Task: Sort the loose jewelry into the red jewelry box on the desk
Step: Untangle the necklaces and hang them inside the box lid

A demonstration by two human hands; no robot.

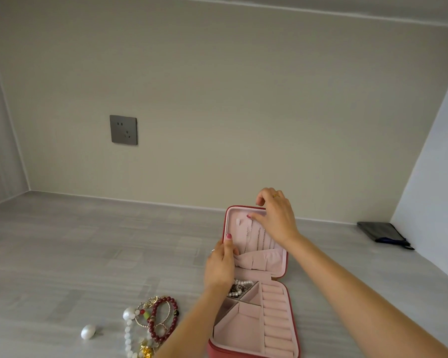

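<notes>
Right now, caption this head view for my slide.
Both hands work at the open red jewelry box lid; loose bracelets wait on the desk.

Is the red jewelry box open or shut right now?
Open. The red jewelry box has its lid raised, pink lining and compartments showing, with both hands at the lid.

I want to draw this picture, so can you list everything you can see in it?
jewelry box: one, red outside, pink inside, open on the desk, lid upright.
thin chains: several, pale, hanging inside the lid.
pearl strand: one, white, in the box's far left compartment.
bracelet pile: several, dark red, white and gold, left of the box.
loose pearl piece: one, white, left of the pile.
pouch: one, dark grey, far right by the wall.
wall socket: one, grey, on the wall.
desk: one, light grey.
left hand: holds the lid's left edge.
right hand: fingers at the lid's top.
</notes>
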